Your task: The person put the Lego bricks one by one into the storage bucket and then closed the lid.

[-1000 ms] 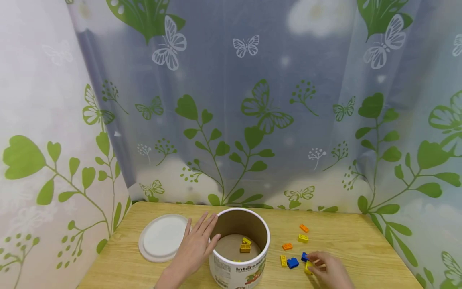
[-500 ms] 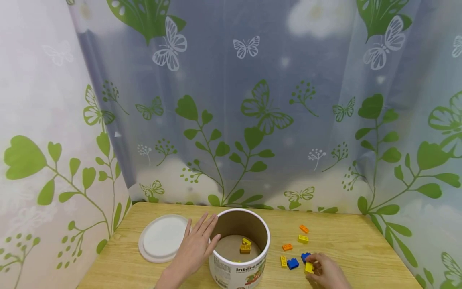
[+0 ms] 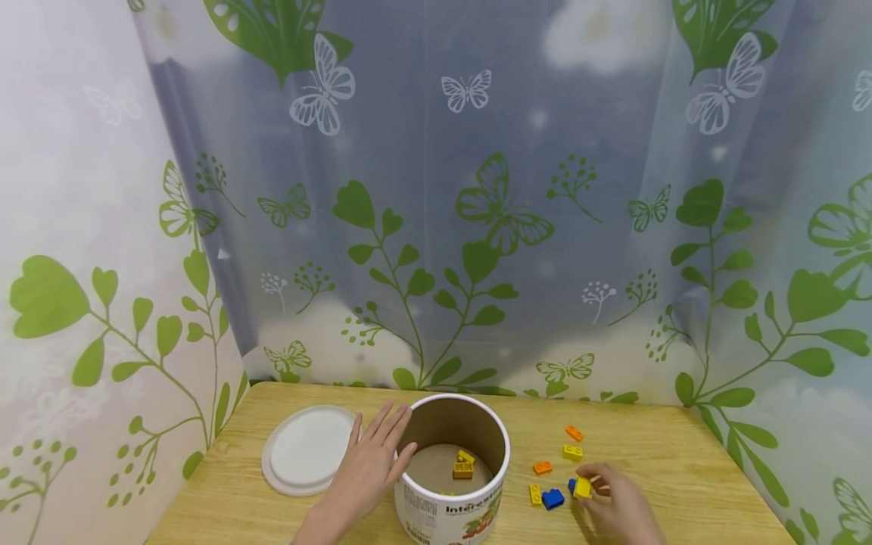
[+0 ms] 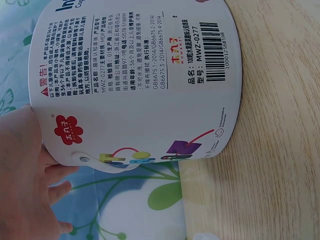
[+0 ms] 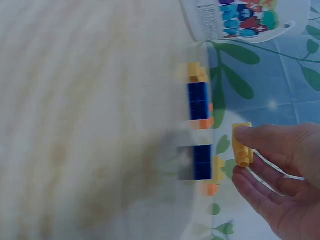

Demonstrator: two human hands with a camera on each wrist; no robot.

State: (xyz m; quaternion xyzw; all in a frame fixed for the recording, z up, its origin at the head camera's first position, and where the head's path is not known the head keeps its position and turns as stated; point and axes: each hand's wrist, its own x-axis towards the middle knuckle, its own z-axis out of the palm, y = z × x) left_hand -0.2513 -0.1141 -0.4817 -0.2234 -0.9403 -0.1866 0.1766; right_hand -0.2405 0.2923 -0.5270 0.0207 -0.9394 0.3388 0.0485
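A yellow toy brick [image 3: 582,487] is pinched between the thumb and fingers of my right hand [image 3: 621,506]. In the right wrist view that yellow brick [image 5: 242,144] is held off the table, its studs toward the lower edge. Just behind it a blue brick [image 3: 572,485] is partly covered. My left hand [image 3: 361,471] lies with straight, spread fingers against the left side of a white round bucket [image 3: 417,506], thumb at the rim. Inside the bucket, several yellow bricks [image 3: 463,471] lie on the brown bottom. The left wrist view shows the bucket's printed wall [image 4: 130,115].
Right of the bucket lie another blue brick [image 3: 552,498], a yellow one [image 3: 535,495], an orange one [image 3: 542,468], and farther back a yellow one [image 3: 573,452] and an orange one [image 3: 574,433]. A white lid [image 3: 309,446] lies at left. A patterned curtain [image 3: 436,227] hangs behind the table.
My right hand has picked up the yellow brick from beside the blue one and raised it slightly. My left hand and the bucket stay put.
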